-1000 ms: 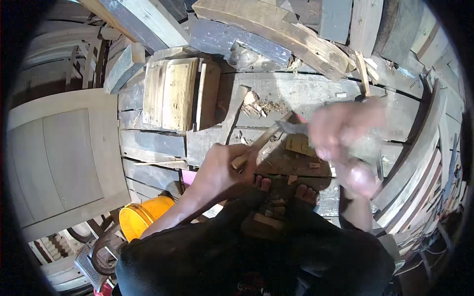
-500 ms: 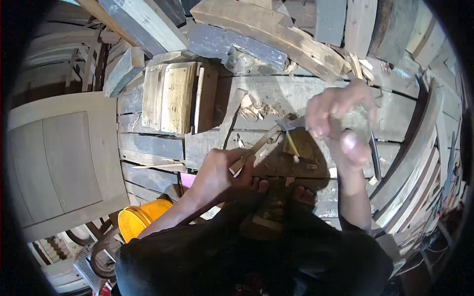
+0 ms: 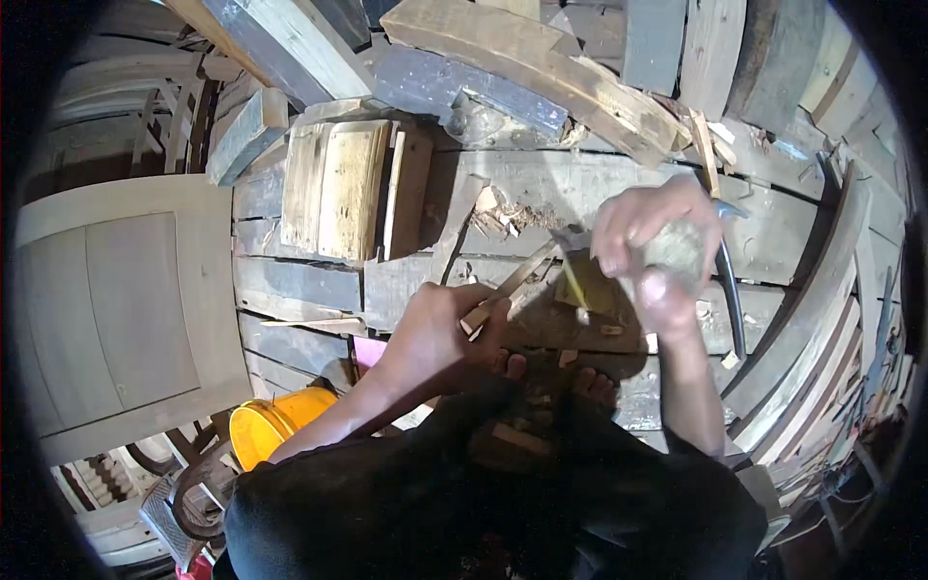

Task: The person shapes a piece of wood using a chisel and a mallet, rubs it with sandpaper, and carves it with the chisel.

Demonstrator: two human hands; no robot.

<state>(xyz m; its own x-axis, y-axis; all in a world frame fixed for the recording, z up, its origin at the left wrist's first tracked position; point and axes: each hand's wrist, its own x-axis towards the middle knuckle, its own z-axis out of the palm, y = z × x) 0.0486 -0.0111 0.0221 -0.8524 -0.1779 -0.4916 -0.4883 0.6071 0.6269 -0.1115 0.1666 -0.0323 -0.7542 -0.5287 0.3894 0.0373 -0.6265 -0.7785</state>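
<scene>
My left hand [image 3: 449, 329] is closed around the near end of a thin wooden strip [image 3: 522, 275], which slants away to the right above the floor. My right hand [image 3: 657, 242], a little smeared by motion, grips a knife-like tool with a thick, pale, rounded handle end [image 3: 675, 249]. Its metal blade [image 3: 572, 240] shows left of the fingers, by the far end of the strip; whether they touch I cannot tell. Below the blade is a slim yellow stick [image 3: 577, 288], partly blurred. Wood chips [image 3: 498, 213] lie scattered on the boards past the strip.
A hammer with a dark handle [image 3: 732, 300] lies right of my right hand. A wooden block assembly [image 3: 348, 188] stands at left, near a panelled door [image 3: 126, 309] and a yellow bucket [image 3: 271, 430]. Timber beams [image 3: 532, 72] lie along the far side; planks [image 3: 812, 348] line the right.
My right hand has shifted slightly left and down with the knife-like tool. My left hand and the strip have edged up and to the right.
</scene>
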